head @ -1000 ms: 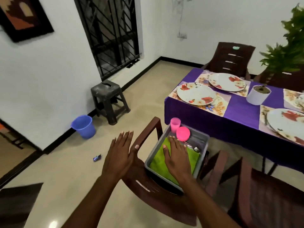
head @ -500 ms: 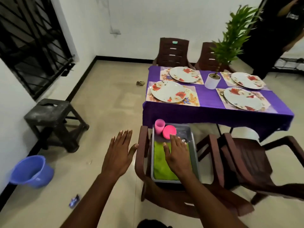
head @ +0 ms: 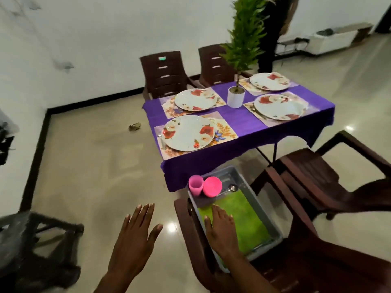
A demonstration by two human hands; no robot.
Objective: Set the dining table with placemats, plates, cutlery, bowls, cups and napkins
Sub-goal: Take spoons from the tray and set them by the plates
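1. Your right hand [head: 222, 231] lies flat, fingers spread, on the green napkin [head: 241, 220] inside the grey tray [head: 273, 225]; its grip is wide and closes on nothing.
2. Your left hand [head: 133, 240] hovers over the floor, left of the tray, palm down, grip wide and empty.
3. The tray sits on the seat of the near brown chair [head: 186, 218], just in front of the bench [head: 239, 121].
4. At the tray's far end stand a pink cup [head: 195, 185] and, touching it on the right, a pink bowl [head: 212, 186]; a spoon [head: 231, 188] lies beside them.
5. The bench, draped in purple cloth, carries four floral plates [head: 188, 132] on placemats [head: 224, 131] around a white potted plant [head: 236, 99].
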